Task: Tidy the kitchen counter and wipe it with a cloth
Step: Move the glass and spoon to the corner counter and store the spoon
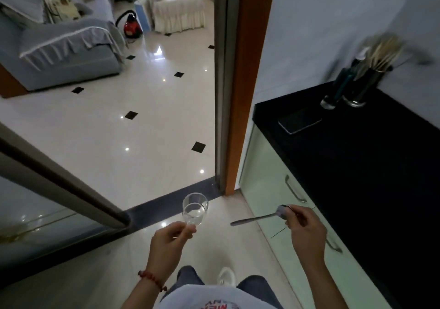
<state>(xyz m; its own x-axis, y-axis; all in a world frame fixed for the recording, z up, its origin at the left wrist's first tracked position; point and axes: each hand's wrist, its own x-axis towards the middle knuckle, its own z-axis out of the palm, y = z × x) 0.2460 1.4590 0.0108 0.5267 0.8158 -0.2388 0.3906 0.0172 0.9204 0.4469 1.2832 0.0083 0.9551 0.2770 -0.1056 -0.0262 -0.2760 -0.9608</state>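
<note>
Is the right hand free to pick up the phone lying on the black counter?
Probably not yet: the right hand already holds a spoon, though the phone itself lies uncovered.

Counter point(357, 156) right; phone point(299, 120) on it, utensil holder point(362, 87) behind; doorway left, sofa point(59, 47) beyond.

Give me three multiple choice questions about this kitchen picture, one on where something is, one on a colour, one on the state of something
1. Where does the phone lie?
A. on the floor
B. on the counter
C. on the sofa

2. What colour is the bracelet on the left wrist?
A. red
B. blue
C. white

3. What does the right hand hold?
A. nothing
B. a cloth
C. a spoon

Answers: 1 B, it lies flat on the black top near the utensil holder. 2 A, red beads show. 3 C, its fingers pinch the spoon's bowl end; the left hand holds a glass.
</note>
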